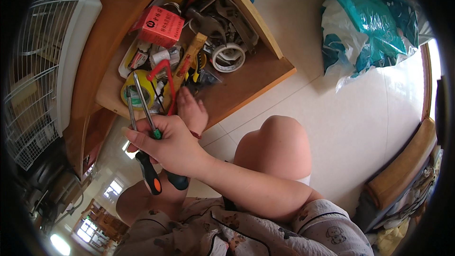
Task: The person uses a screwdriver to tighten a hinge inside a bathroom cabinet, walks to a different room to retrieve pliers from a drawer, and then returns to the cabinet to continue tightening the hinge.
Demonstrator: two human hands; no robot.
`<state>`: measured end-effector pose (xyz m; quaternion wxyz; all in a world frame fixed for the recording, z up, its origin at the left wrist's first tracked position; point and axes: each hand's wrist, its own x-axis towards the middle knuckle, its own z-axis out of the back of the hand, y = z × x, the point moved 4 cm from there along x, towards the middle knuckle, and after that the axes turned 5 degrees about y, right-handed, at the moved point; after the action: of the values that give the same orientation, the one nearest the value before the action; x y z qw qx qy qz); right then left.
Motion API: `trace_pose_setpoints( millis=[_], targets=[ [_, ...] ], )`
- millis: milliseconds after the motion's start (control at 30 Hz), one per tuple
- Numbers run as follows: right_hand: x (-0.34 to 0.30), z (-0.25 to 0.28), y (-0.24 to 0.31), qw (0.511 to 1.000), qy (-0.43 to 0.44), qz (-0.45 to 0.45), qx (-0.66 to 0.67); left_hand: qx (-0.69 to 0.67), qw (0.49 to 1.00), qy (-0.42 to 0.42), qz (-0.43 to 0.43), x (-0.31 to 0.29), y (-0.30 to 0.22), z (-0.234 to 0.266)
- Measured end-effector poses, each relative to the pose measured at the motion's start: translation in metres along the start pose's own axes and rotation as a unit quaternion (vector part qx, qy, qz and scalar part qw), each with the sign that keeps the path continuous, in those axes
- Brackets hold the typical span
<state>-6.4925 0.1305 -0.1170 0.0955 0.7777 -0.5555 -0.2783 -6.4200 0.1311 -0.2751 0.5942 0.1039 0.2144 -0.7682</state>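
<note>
At the drawer [251, 73]: one person, knees bent, two bare hands; I see one forearm plainly, the right.
Right hand [173, 137]: clamped on two screwdrivers [150, 175], held together just outside the drawer's near edge, tips pointing toward it.
Screwdriver handles: two, both dark; one has an orange patch.
Left hand [192, 113]: beyond the right, one red cord [195, 135] at wrist; fingers by the red-framed tool [171, 83], can't tell if gripping.
Tape rolls: two; yellow one [127, 86] near screwdriver shafts, white one [215, 60] farther right.
Box: one, red [163, 27], atop clutter.
Floor: one teal-and-white plastic bag [374, 23], right, well apart.
Left side: one white wire cage [81, 42].
</note>
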Motion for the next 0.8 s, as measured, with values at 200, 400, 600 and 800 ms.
trace_pose_setpoints(
  millis=[200,400,600,800],
  targets=[
    [0.000,-0.001,0.004,1.000,-0.011,-0.002,0.004,-0.019,0.995,-0.040,-0.085,0.000,0.040,0.013],
    [0.000,-0.001,0.001,1.000,-0.005,-0.025,0.005,-0.156,0.984,-0.018,-0.085,0.021,0.061,0.028],
    [0.000,0.000,0.002,1.000,-0.012,-0.010,0.011,-0.126,0.988,0.016,-0.084,0.018,0.073,0.029],
    [0.001,-0.001,0.000,1.000,-0.001,-0.023,0.018,-0.131,0.978,-0.069,-0.145,0.011,0.048,0.033]
  ],
)
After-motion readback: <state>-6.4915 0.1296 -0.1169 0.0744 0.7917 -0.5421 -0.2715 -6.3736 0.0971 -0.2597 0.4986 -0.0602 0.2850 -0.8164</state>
